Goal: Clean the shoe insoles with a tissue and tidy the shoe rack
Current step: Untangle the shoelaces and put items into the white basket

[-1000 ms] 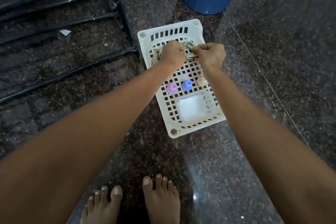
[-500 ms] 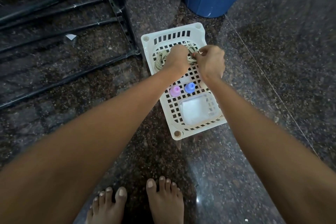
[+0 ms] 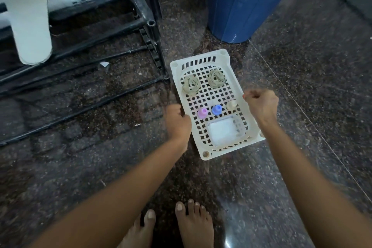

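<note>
White perforated plastic basket (image 3: 198, 57), long axis running away, is gripped at its left rim by the left hand (image 3: 178, 122); right hand (image 3: 261, 104) clenched beside right rim, hold unclear.

Insole (image 3: 28, 16) and bucket (image 3: 251, 2) cut by top edge, fingers of left hand (image 3: 177, 123) partly behind basket (image 3: 201, 60)

Both bare arms reach forward and down; the left hand (image 3: 178, 122) grips the basket (image 3: 178, 78) rim; the right hand (image 3: 261, 104) is curled, its hold blurred.
</note>
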### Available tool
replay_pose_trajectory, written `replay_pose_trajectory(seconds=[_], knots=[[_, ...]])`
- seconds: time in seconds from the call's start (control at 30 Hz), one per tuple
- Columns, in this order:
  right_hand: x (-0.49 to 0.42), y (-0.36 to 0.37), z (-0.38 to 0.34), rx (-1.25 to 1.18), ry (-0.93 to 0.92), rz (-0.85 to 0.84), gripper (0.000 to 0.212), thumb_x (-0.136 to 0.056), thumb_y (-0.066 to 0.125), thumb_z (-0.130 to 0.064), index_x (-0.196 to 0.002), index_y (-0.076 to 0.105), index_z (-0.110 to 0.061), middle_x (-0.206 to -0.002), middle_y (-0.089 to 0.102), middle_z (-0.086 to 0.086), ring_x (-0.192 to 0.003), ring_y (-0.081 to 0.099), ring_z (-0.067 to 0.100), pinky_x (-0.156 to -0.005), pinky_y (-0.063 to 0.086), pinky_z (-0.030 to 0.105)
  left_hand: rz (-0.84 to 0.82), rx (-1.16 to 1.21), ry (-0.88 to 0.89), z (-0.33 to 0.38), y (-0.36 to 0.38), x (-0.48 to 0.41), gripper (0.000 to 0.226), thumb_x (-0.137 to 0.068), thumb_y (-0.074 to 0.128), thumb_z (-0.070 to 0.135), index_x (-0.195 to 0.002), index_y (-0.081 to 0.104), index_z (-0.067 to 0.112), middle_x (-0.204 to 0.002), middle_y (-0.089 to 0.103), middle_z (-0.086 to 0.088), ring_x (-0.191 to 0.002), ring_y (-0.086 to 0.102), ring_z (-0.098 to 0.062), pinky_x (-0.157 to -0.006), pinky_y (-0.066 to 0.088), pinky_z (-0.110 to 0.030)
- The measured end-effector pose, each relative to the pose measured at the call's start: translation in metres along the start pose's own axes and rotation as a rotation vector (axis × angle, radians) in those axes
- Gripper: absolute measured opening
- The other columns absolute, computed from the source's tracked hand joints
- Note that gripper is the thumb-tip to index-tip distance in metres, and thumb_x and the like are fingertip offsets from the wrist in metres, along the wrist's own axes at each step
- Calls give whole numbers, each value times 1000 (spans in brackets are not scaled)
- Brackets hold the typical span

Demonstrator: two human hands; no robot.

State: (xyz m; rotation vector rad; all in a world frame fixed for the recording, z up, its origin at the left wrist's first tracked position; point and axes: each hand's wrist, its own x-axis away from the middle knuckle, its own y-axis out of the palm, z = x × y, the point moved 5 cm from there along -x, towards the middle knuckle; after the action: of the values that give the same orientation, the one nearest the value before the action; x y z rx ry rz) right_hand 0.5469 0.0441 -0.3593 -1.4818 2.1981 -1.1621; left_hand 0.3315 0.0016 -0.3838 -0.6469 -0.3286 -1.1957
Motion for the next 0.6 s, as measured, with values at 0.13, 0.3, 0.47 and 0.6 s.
replay_pose_trajectory(seconds=[0.13, 0.3, 0.47, 0.6], knots=[[15, -5, 16, 82, 29, -61, 23, -91, 52, -7, -110, 62, 2, -110, 65, 18, -52, 44, 4, -41, 39, 2, -202, 62, -326, -28, 12, 21, 14, -97, 46, 9, -84, 50, 15, -82, 56, 2, -66, 49, -6, -61, 45, -22], [15, -8, 36, 204, 123, -97, 22, -86, 56, -3, -105, 65, 3, -100, 66, 23, -60, 52, 24, -73, 53, 40, -308, 24, -440, -44, 18, 31, 16, -97, 44, 8, -106, 57, 10, -103, 61, -7, -75, 53, -16, -76, 44, -39], [15, -2, 48, 261, 147, -137, 25, -81, 59, -2, -105, 67, 1, -97, 67, 22, -77, 61, 32, -75, 54, 43, -325, 48, -471, -49, 22, 32, 16, -97, 40, 1, -96, 53, 8, -109, 64, -15, -81, 60, -25, -65, 51, -41], [9, -1, 45, 215, 124, -116, 26, -82, 62, -4, -107, 66, -2, -100, 68, 20, -80, 63, 32, -79, 53, 43, -299, 59, -416, -47, 23, 26, 16, -96, 42, -1, -99, 56, 8, -113, 65, -15, -87, 62, -27, -57, 51, -37]])
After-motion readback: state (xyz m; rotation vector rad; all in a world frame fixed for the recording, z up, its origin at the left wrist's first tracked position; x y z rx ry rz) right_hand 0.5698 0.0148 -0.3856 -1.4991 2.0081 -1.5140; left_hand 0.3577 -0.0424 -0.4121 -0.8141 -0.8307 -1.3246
